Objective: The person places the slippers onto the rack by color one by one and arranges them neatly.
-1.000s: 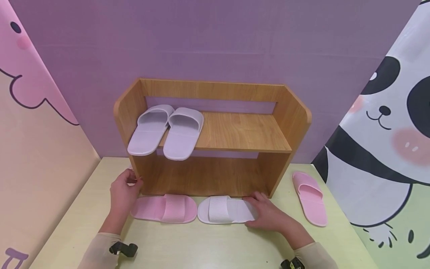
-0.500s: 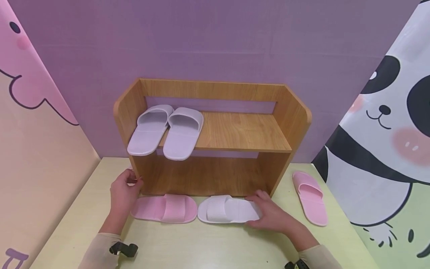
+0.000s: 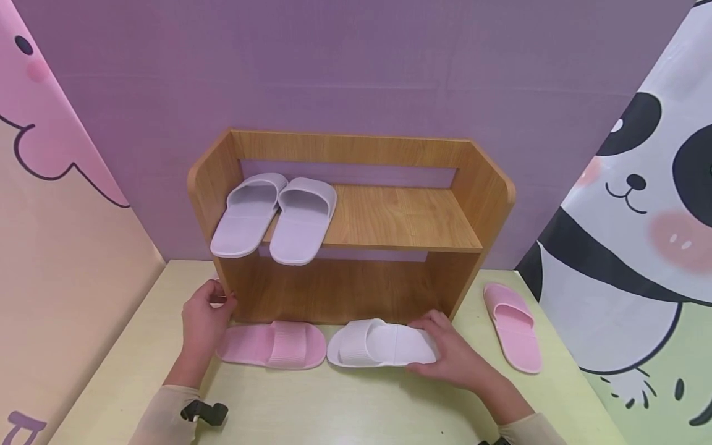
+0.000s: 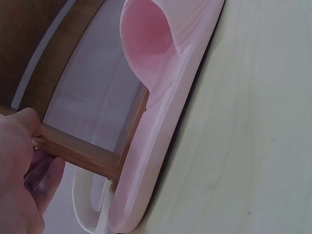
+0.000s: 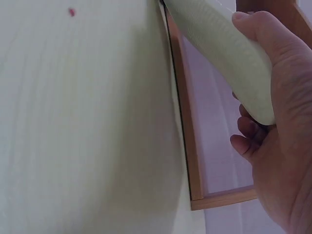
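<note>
My left hand [image 3: 204, 320] pinches the front edge of the left side panel of a two-tier wooden shoe rack [image 3: 403, 216]. In the left wrist view the thumb and fingers lie on either side of that panel. My right hand [image 3: 453, 353] grips the heel end of a white slipper [image 3: 411, 345]. Its heel is raised, and the right wrist view shows the ribbed sole [image 5: 219, 44] tilted off the table. The toe points left, close to the toe of a pink slipper [image 3: 245, 344] lying flat before the rack.
Two lavender slippers [image 3: 245, 228] sit side by side at the left of the rack's upper shelf. Another pink slipper [image 3: 521, 340] lies on the table [image 3: 334, 408] at the right. A white strap-like piece [image 4: 87, 204] shows beyond the rack's left side. A purple wall [image 3: 356, 68] stands behind.
The white slipper's heel has risen and shifted slightly right with my right hand, while its toe stays in place. My left hand has not moved.
</note>
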The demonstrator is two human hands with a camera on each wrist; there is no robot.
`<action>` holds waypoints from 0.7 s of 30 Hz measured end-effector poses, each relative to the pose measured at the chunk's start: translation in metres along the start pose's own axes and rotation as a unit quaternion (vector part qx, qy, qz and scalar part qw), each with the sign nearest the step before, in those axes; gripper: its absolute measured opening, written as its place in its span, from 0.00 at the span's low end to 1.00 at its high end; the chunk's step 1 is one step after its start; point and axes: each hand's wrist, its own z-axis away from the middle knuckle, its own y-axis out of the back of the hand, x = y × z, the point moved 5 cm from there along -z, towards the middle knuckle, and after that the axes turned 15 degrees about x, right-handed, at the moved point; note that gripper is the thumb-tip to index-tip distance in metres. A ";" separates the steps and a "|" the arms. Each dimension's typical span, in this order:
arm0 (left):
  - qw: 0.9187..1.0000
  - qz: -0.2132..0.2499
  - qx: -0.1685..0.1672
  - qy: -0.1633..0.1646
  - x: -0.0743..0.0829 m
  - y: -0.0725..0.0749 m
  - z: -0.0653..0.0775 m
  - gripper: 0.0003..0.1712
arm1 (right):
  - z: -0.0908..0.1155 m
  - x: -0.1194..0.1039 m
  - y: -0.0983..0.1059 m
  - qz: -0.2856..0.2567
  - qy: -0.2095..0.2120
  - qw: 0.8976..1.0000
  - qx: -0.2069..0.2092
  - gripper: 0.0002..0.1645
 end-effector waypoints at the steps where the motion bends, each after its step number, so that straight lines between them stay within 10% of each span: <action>1: 1.000 0.000 -0.001 0.001 0.000 0.000 0.000 0.05 | -0.001 -0.002 0.002 -0.002 -0.001 1.000 0.006 0.39; 21: 1.000 -0.005 -0.008 0.003 0.002 0.001 0.000 0.07 | -0.017 -0.032 0.036 -0.034 0.050 0.991 0.115 0.46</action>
